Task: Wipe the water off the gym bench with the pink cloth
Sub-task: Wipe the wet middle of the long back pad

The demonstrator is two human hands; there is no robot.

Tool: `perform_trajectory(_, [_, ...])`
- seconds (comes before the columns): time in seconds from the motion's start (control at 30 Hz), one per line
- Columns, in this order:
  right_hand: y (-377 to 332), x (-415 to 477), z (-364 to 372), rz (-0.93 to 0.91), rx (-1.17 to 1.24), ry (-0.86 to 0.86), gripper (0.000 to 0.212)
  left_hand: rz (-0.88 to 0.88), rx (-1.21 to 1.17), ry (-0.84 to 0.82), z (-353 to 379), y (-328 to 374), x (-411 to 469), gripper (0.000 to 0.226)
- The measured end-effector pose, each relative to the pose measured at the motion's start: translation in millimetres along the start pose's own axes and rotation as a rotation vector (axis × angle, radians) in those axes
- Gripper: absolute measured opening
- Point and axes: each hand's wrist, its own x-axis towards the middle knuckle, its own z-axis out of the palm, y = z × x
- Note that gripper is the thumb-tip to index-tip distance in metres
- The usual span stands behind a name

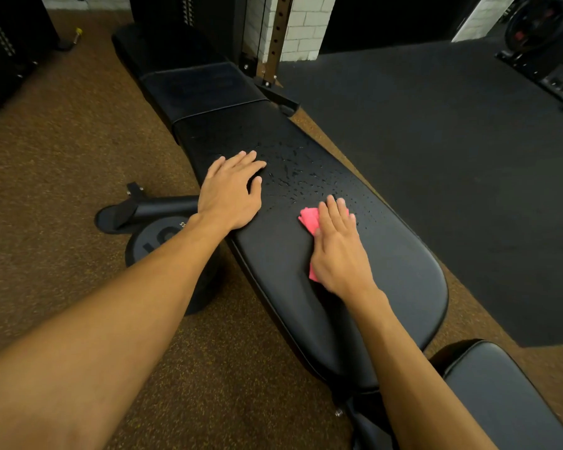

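Observation:
The black padded gym bench (400,264) runs from the near right to the far left. Water droplets (293,177) speckle its middle, between and beyond my hands. A folded pink cloth (308,219) lies flat on the pad, and my right hand (340,251) presses on it with straight fingers, covering most of it. My left hand (229,194) rests flat on the bench's left edge, fingers spread, holding nothing. The pad nearer to me looks dry.
A black weight plate (156,241) and a bench foot (150,207) lie on the brown floor left of the bench. A rack post (273,43) stands behind it by a white brick wall. Dark rubber matting (452,157) covers the right side. Another black pad (501,401) sits bottom right.

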Motion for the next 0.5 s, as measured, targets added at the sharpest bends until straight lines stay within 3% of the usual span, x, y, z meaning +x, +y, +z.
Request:
perform_trajectory(0.07, [-16,16,2,-0.039,0.023,-0.005,0.057,0.0,0.001,0.002,0,0,0,0.045])
perform_trajectory(0.23, [-16,-4,1,-0.356,0.075,-0.104,0.054,0.011,0.004,0.006,1,-3,-1,0.045])
perform_trajectory(0.43, [-15,13,2,-0.104,0.057,-0.024,0.055,0.006,-0.031,-0.03,-2,-3,2,0.045])
perform_trajectory(0.5, [-33,24,9,-0.115,0.055,-0.019,0.055,0.013,-0.051,-0.054,-5,-7,4,0.045])
